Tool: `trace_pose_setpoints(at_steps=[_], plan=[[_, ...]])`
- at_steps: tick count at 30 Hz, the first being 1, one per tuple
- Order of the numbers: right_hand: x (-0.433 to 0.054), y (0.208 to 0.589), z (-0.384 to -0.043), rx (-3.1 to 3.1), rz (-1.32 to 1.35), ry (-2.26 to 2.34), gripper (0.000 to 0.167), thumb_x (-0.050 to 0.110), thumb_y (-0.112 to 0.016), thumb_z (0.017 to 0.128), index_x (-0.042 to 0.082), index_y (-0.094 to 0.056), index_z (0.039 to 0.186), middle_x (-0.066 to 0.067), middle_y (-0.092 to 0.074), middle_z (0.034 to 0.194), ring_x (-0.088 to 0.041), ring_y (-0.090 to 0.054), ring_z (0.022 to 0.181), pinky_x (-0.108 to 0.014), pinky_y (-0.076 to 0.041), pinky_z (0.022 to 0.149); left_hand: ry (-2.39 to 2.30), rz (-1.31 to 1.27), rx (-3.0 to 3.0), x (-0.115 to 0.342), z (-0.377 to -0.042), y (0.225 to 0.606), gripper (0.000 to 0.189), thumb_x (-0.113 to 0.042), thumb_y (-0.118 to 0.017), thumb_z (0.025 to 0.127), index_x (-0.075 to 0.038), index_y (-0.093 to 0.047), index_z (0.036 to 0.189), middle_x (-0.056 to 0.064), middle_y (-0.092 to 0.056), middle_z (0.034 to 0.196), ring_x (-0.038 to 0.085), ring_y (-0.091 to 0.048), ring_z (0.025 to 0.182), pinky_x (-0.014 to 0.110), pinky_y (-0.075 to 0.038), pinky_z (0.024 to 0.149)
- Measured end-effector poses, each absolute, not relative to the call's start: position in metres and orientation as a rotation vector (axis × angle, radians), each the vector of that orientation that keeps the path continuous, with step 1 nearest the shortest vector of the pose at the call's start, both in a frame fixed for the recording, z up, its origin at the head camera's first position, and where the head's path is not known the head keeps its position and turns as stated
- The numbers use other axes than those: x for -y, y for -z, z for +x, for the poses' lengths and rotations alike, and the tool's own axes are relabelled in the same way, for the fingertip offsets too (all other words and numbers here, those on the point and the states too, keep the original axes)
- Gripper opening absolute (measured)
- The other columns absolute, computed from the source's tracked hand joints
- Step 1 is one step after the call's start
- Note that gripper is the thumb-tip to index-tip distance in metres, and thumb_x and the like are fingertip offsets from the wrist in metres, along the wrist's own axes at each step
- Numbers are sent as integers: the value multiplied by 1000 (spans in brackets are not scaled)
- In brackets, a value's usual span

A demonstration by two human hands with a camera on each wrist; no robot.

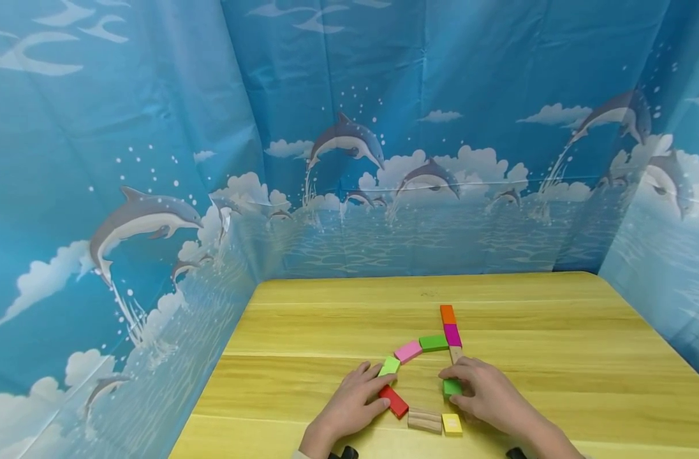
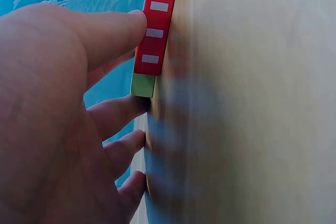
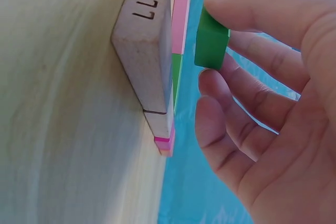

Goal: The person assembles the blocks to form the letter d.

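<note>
My right hand (image 1: pixel 487 392) pinches a green block (image 3: pixel 212 38) between thumb and fingers. In the right wrist view that block is over a wooden block (image 3: pixel 142 45) with dark engraved marks. My left hand (image 1: pixel 349 405) rests at the left of a ring of blocks. Its thumb touches the side of a red block (image 1: pixel 394 402), whose side shows white rectangles in the left wrist view. Its index finger reaches over the joint with a light green block (image 1: pixel 390 365); the other fingers are spread towards the table.
Pink (image 1: pixel 409 352) and green (image 1: pixel 434 343) blocks curve along the ring's far side. Magenta (image 1: pixel 453 335) and orange (image 1: pixel 448 314) blocks extend away from it. A grooved wooden block (image 1: pixel 425 420) and a yellow block (image 1: pixel 452 425) lie at the near side. A blue dolphin curtain (image 1: pixel 349 242) surrounds the wooden table (image 1: pixel 303 319).
</note>
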State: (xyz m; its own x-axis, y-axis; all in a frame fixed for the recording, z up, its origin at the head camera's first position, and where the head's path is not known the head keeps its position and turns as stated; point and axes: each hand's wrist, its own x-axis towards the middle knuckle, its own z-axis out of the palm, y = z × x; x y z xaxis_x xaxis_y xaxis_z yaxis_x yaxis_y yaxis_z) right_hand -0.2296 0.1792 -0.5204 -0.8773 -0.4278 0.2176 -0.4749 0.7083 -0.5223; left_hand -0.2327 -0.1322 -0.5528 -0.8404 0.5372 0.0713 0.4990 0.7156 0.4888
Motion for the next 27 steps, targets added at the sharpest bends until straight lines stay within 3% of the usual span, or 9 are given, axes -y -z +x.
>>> trace_pose_setpoints(at_steps=[8,13,27], plan=[[-190,525,-219,2784,733,-996,36,15,-85,81,25,-74,114,20,-61,100,-2,-58,86,-28,-53,73,-800,857,-2844,130,-232,553,47,-44,-52,104,-36,-48,150,5,-38,159,35,-26,149,60,-23,115],[-194,526,-214,2745,752,-1036,37,15,-84,81,25,-74,115,20,-62,101,-2,-61,88,-29,-54,72,-823,860,-2849,130,-232,553,47,-42,-53,104,-34,-49,150,6,-40,158,36,-27,148,60,-23,115],[-204,529,-203,2707,829,-1105,36,24,-84,83,26,-72,117,18,-63,103,-6,-55,81,-25,-48,64,-842,883,-2859,130,-233,553,47,-40,-54,104,-30,-51,149,6,-41,157,38,-28,147,61,-24,114]])
